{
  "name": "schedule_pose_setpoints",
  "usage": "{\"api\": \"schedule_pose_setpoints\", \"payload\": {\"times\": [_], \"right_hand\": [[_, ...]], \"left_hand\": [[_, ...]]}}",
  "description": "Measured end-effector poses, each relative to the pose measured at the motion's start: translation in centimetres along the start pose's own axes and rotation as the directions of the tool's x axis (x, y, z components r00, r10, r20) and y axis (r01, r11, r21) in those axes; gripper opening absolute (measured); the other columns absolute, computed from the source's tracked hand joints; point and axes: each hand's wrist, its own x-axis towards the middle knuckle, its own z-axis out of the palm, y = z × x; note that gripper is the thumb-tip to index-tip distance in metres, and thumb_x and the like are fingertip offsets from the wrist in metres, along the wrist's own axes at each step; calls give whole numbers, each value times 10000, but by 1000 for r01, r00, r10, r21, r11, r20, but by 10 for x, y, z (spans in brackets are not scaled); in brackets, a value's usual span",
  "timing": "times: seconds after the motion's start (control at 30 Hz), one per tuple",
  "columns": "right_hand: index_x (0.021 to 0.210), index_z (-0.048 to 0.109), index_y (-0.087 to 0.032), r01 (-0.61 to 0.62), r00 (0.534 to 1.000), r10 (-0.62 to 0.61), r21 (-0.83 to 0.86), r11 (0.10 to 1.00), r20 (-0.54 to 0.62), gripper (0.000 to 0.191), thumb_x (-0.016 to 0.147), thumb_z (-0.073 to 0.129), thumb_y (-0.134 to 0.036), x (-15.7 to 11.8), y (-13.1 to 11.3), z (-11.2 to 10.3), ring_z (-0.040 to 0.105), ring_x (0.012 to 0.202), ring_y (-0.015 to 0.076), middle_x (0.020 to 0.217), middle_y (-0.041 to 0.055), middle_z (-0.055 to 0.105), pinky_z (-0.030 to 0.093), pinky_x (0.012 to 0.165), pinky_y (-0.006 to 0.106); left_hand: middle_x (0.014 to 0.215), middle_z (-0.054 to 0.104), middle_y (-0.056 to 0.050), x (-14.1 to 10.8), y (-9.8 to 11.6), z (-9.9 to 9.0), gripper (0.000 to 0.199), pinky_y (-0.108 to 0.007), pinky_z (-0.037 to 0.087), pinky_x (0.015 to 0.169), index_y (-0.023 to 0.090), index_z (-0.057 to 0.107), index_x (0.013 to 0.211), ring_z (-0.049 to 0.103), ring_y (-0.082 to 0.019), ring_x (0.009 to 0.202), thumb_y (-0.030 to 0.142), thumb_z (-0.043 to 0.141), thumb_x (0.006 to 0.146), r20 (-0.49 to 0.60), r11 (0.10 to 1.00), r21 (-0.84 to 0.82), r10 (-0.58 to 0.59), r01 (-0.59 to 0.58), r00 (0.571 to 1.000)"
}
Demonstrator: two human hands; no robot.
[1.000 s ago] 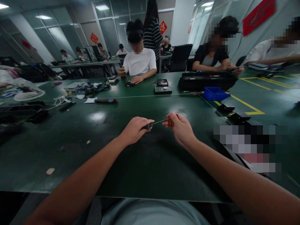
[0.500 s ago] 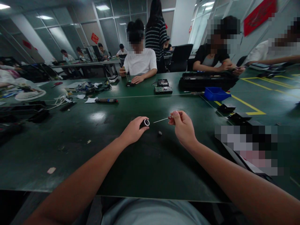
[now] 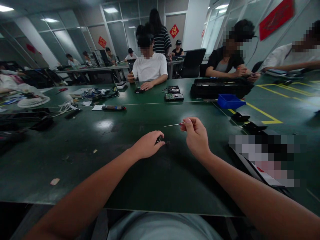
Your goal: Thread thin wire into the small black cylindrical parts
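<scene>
Head view: left hand [image 3: 148, 144] gripping short black cylinder with pale ring-shaped rim [image 3: 159, 139], now lowering toward smooth green desk [image 3: 150, 190]; right hand [image 3: 196, 135] pinching red-handled, thin metal-shafted screwdriver [image 3: 173, 125], its tip now standing clear of cylinder, whereas one second ago it was reaching rim; small dark rounded piece [image 3: 168, 143] now lying loose on desk, just beside left hand, not showing one second ago; probably piece is coming from cylinder, screwdriver no longer working there

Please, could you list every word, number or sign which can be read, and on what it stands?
"福": red paper diamond, centre background.
Too small or blurred: other red paper wall signs; large red rectangular banner, upper right.
Pixelated, unreadable: pale item, right foreground.
None readable: thin red-handled metal tool.
</scene>
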Motion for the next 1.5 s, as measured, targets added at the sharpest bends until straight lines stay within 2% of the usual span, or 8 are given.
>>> {"api": "schedule_pose_setpoints", "payload": {"times": [0.13,0.47,0.67,0.77,0.93,1.03,1.23,1.5], "right_hand": [[942,597,-226,17,1000,-17,-6,1000,-5,242,967,498,-445,0,0,0,641,765,183,816,30,671,511,743,352],[953,597,-220,34,998,-31,-46,998,58,238,971,497,-434,-2,-3,-2,659,773,193,842,45,694,513,736,356],[975,605,-214,44,997,-39,-75,996,70,246,983,481,-426,-2,-5,-3,665,790,196,860,53,701,512,748,360],[986,607,-212,42,997,-38,-63,997,72,243,985,478,-417,-1,-4,-3,665,801,195,858,52,700,512,759,361],[969,610,-203,44,997,-39,-58,997,72,255,978,483,-424,0,-1,-2,663,778,193,839,49,696,507,743,359],[954,614,-205,39,994,-33,-59,998,102,260,978,485,-430,-1,1,-1,662,775,192,832,46,695,502,742,356],[936,618,-204,29,993,-19,-86,996,119,263,981,481,-425,-1,5,0,660,765,191,808,44,696,491,740,349],[920,619,-208,3,992,8,-83,997,128,266,971,486,-433,0,8,2,654,753,190,801,43,695,493,736,347]], "left_hand": [[1136,647,-86,4,7,9,293,-410,495,917,213,646,1211,611,-256,1062,306,486,984,30,987,118,105,-107,994],[1027,690,-90,20,9,11,295,-373,517,750,240,727,1128,659,-279,929,334,514,948,111,962,254,77,-103,991],[1053,733,-45,19,-7,-15,257,-345,504,810,231,741,1057,661,-211,907,331,547,924,72,985,-161,-45,56,996],[941,710,-63,12,-23,-38,234,-298,487,666,186,728,1042,608,-158,708,299,591,889,25,822,-515,-268,242,963],[785,608,-50,-12,-65,-86,157,-274,466,576,132,653,937,541,-132,606,280,618,895,-23,222,-966,-589,134,808],[741,575,-6,-35,-92,-112,108,-286,461,580,150,590,889,505,-117,568,241,571,945,-48,107,-994,-677,34,734],[714,559,7,-93,-136,-147,99,-298,459,592,140,557,873,486,-116,549,159,497,949,-170,173,-984,-822,-46,543],[690,475,13,-157,-174,-182,227,-253,411,551,133,533,812,417,-111,529,189,386,976,-283,271,-957,-950,-104,128]]}}
